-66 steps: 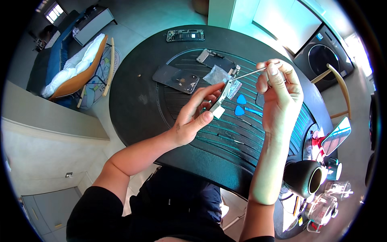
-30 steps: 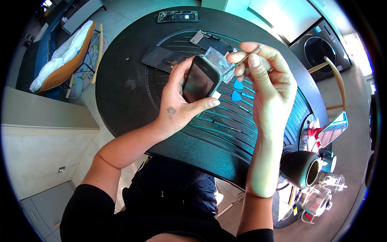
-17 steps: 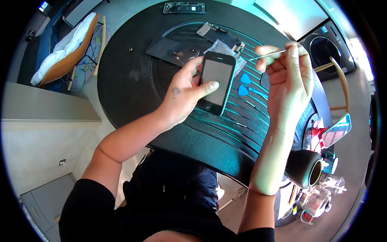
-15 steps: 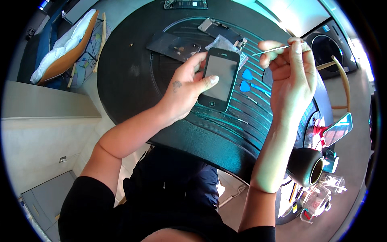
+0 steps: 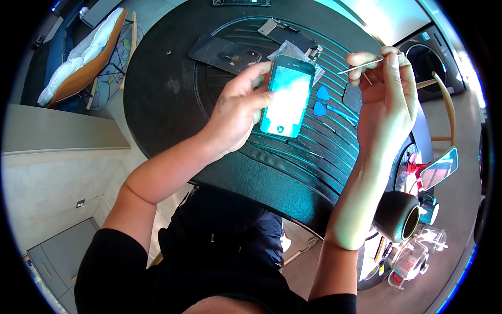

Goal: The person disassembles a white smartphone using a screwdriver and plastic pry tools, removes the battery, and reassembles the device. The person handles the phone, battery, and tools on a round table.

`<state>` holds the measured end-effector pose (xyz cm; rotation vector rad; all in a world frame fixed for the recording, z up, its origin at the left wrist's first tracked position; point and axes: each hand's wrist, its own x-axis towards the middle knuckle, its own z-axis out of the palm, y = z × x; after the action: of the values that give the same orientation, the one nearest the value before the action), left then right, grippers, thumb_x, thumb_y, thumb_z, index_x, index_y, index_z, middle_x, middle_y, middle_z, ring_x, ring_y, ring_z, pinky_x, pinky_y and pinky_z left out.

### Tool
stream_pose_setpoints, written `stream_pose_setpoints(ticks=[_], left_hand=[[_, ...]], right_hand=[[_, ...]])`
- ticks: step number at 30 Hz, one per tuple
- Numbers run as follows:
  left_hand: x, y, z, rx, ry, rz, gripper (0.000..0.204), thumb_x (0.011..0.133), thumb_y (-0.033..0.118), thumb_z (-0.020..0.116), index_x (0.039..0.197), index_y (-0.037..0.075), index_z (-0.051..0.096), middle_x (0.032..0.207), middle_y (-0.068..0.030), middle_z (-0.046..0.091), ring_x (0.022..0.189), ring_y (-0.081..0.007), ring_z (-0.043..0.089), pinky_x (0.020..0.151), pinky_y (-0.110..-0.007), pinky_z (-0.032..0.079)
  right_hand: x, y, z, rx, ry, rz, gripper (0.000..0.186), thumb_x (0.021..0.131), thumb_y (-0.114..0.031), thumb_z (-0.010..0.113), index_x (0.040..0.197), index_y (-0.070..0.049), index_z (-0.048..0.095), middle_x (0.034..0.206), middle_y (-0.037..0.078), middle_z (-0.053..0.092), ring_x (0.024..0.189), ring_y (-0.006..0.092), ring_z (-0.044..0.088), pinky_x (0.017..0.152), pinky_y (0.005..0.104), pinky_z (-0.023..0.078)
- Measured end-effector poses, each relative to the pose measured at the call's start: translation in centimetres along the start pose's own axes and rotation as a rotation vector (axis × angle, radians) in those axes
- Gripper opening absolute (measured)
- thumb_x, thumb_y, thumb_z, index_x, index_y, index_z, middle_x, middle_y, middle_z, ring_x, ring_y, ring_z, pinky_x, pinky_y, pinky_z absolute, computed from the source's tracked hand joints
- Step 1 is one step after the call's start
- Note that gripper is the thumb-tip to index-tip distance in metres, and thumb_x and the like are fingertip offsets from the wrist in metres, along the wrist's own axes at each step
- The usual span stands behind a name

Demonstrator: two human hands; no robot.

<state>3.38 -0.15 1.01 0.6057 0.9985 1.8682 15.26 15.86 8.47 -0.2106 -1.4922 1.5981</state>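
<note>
My left hand (image 5: 238, 110) grips a black smartphone (image 5: 286, 102) by its left edge, with the thumb over the front. Bright light glares across the phone's screen. To the right, my right hand (image 5: 389, 99) is raised above the table, palm turned up. Its thumb and fingers pinch a thin metal tool (image 5: 361, 66), whose tip points left toward the phone without touching it; its exact kind is unclear. Two blue triangular opening picks (image 5: 322, 93) and a slim blue-handled tool (image 5: 342, 115) lie between the hands.
On the round black table (image 5: 167, 115) lie a dark phone panel (image 5: 219, 54), disassembled phone parts (image 5: 287, 35) and a clear plastic bag (image 5: 288, 49) behind the phone. A dark pot (image 5: 395, 217), a glass teapot (image 5: 410, 259) and a propped phone (image 5: 439, 168) stand by my right forearm.
The phone has tilted, and its grey screen now glares bright cyan-white. My left thumb has drawn back toward the phone's left edge. My right hand has shifted slightly right with the metal tool.
</note>
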Motion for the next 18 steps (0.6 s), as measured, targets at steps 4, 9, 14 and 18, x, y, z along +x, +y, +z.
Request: stream_pose_setpoints(ticks=[4, 9, 14, 18], left_hand=[[-0.1, 0.1, -0.2, -0.003, -0.001, 0.013, 0.05, 0.092, -0.002, 0.049, 0.141, -0.007, 0.038, 0.128, -0.0161, 0.053, 0.119, -0.0219, 0.055, 0.103, -0.037, 0.045], [-0.1, 0.1, 0.0, -0.002, -0.003, -0.002, 0.048, 0.094, -0.001, 0.048, 0.141, -0.007, 0.039, 0.128, -0.0162, 0.055, 0.119, -0.0218, 0.056, 0.104, -0.037, 0.044], [0.7, -0.4, -0.8, -0.062, -0.008, -0.037, 0.047, 0.096, 0.002, 0.049, 0.141, -0.008, 0.04, 0.131, -0.0166, 0.057, 0.121, -0.0206, 0.055, 0.107, -0.035, 0.041], [0.3, 0.3, -0.1, -0.199, 0.073, -0.258, 0.05, 0.099, 0.01, 0.045, 0.143, -0.01, 0.033, 0.122, -0.015, 0.058, 0.106, -0.019, 0.061, 0.087, -0.03, 0.053]], right_hand=[[0.0, 0.1, 0.0, 0.012, -0.006, 0.008, 0.017, 0.104, -0.016, 0.045, 0.103, -0.001, 0.054, 0.085, 0.023, 0.07, 0.065, 0.0171, 0.062, 0.064, 0.0268, 0.047], [-0.1, 0.0, -0.2, 0.011, 0.015, -0.009, 0.017, 0.104, -0.016, 0.045, 0.103, -0.001, 0.054, 0.087, 0.024, 0.07, 0.066, 0.0184, 0.062, 0.065, 0.0277, 0.048], [-1.3, -0.6, -1.0, 0.042, 0.083, 0.061, 0.017, 0.104, -0.017, 0.045, 0.103, -0.002, 0.053, 0.087, 0.023, 0.069, 0.066, 0.0195, 0.062, 0.065, 0.0289, 0.048], [-4.4, 0.6, -2.4, -0.085, 0.154, 0.164, 0.017, 0.104, -0.019, 0.046, 0.102, -0.004, 0.053, 0.082, 0.016, 0.07, 0.067, 0.0149, 0.06, 0.064, 0.0265, 0.046]])
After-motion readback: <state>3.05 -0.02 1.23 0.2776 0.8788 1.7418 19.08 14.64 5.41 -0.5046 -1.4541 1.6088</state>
